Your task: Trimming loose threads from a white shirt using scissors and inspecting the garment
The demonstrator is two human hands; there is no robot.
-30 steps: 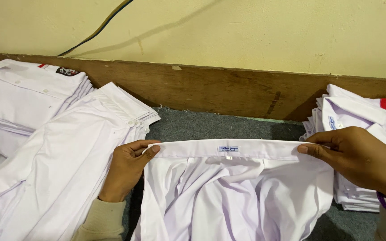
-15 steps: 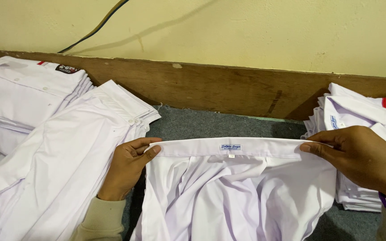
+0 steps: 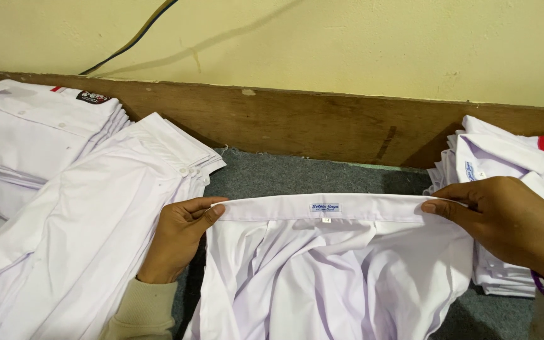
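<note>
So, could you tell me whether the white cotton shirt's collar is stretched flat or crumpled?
Stretched flat: the left hand and right hand pinch the collar taut.

The right hand (image 3: 511, 223) slid a little outward along the collar (image 3: 322, 208) — pulling the white band straighter and flatter than it lay a second ago. The left hand (image 3: 181, 236) pinched its end slightly tighter — thumb on top.
</note>
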